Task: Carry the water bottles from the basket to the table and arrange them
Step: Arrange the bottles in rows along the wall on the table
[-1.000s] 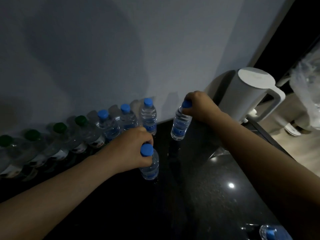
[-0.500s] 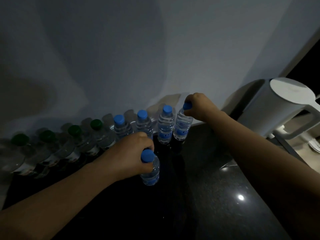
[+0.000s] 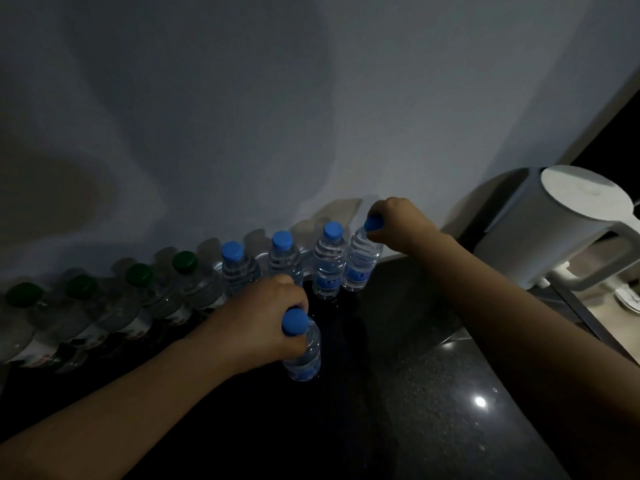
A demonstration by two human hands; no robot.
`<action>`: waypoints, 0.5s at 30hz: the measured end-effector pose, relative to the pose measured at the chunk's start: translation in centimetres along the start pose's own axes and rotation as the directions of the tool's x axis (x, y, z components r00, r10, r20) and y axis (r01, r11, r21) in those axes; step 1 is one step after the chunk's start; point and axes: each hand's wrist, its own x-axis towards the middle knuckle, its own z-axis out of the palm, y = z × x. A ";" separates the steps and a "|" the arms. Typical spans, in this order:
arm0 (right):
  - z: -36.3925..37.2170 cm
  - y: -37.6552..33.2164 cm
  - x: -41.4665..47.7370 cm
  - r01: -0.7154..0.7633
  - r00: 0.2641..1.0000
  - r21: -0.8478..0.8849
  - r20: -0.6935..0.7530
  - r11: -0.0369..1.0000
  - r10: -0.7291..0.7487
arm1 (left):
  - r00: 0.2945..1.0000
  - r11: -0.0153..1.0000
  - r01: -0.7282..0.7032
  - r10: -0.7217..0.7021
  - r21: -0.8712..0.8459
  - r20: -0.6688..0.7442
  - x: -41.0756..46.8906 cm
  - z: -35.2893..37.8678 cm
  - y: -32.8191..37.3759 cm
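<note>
Hold: left grip (image 3: 266, 317) is curled round the neck and cap of the near bottle (image 3: 306, 356), which is upright, out on the dark desk (image 3: 415, 341) in front of the row (image 3: 242, 271). Right grip (image 3: 398, 223) is closed on the cap of the far bottle (image 3: 362, 263), which is slightly tilted at the right end of the row, just beside the last blue-capped one. Light is too dim to tell whether those two touch, or whether either held base is down.

Row: three blue-capped bottles stand free, then four green-capped ones to their left, all close along the wall (image 3: 311, 98).

Handling (judgement):
- The bottles are small, clear plastic and look full, so fairly heavy for their size and steady once set down.
- The ribbed walls look thin and would likely give under a mid-body squeeze.
- Cap and neck are the stiff parts. A top hold is sound and keeps fingers clear of neighbours when slotting in.
- The label film is smooth and may slip if damp.
- They are not fragile, but a sideways knock could tip the close-packed row.

Room (judgement):
- The wall closes the back.
- To the right there is a gap of desk between the far bottle and the kettle (image 3: 561, 220), probably enough for a few more.
- The desk edge runs down the right side below the kettle, with a drop beyond, so keep clear of it.
- In front of the row there is broad space, enough for a second rank where the near bottle is.
</note>
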 end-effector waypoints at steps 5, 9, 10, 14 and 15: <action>0.1 1.2 -1.1 -0.032 0.999 0.014 0.000 0.999 0.032 | 1.000 1.000 -0.025 0.025 0.020 0.007 0.6 0.5 0.3; -0.4 3.2 -3.3 -0.078 0.994 -0.131 0.067 0.988 0.087 | 0.998 0.997 -0.059 0.058 0.046 0.009 1.4 0.9 0.9; -0.6 3.8 -4.2 -0.089 0.988 -0.181 0.109 0.979 0.110 | 0.998 0.997 -0.067 0.067 0.046 0.015 1.7 0.9 1.2; -0.5 6.3 -8.5 -0.088 0.962 -0.266 0.228 0.960 0.152 | 0.995 0.994 -0.093 0.092 0.052 0.030 3.3 1.2 2.3; -0.2 7.0 -9.6 -0.093 0.955 -0.271 0.246 0.958 0.162 | 0.994 0.993 -0.104 0.102 0.061 0.035 3.8 1.3 2.7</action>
